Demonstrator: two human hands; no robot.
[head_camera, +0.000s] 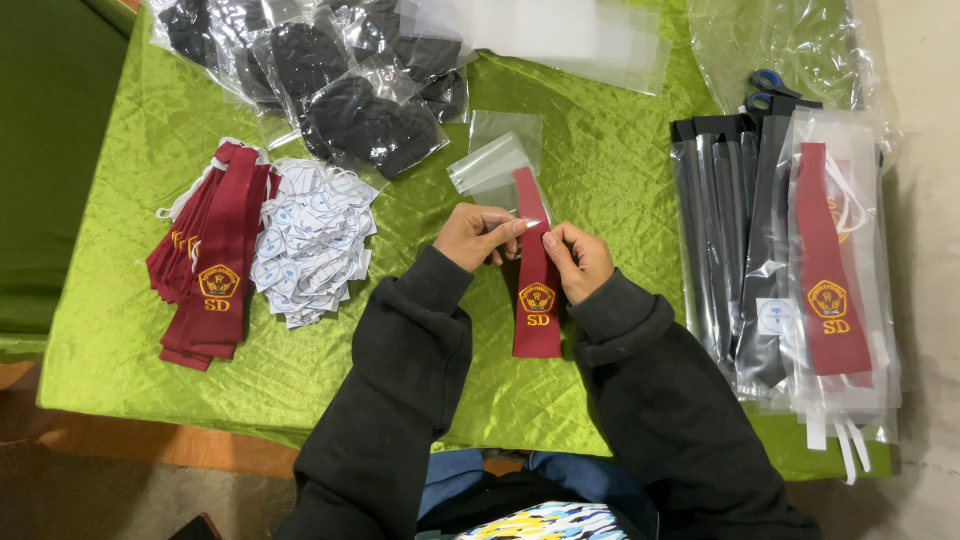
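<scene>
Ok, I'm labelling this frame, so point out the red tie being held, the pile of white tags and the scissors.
red tie (538, 310), head view, on its lower half near the emblem.
pile of white tags (310, 245), head view, middle of the heap.
scissors (765, 90), head view, on the blue handles.

Clear plastic sleeves (497, 160) are lying mid-cloth, bagged black items (340, 80) are sitting along the far edge, bagged ties (790, 270) are stacking at the right edge, white paper tags (310, 245) are piling near the left.
</scene>
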